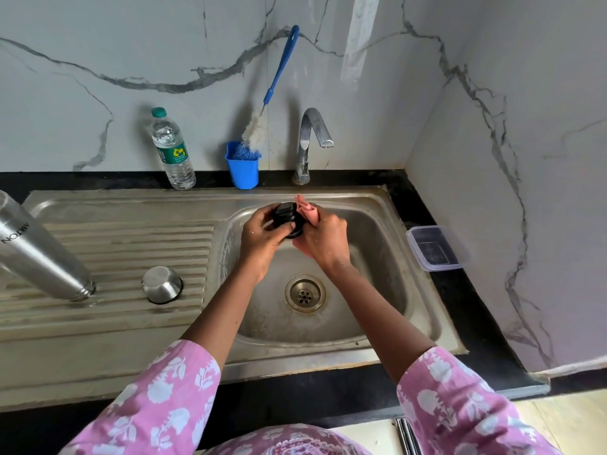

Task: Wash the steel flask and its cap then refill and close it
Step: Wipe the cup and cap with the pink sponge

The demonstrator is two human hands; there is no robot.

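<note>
Left hand (262,236) curls its fingers round the black stopper cap (286,221), keeping it over the sink (387,244) for drips. Right hand (323,243) fingers clamp a pink cloth (307,210) against it, scrubbing. The steel flask (39,251) leans mouth-down, well left of both.

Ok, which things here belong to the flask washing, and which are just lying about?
Job: flask, black cap in left hand, pink cloth in right hand, steel cup, sink, tap; probably brush and water bottle.
Lying about: plastic box, blue pot.
</note>
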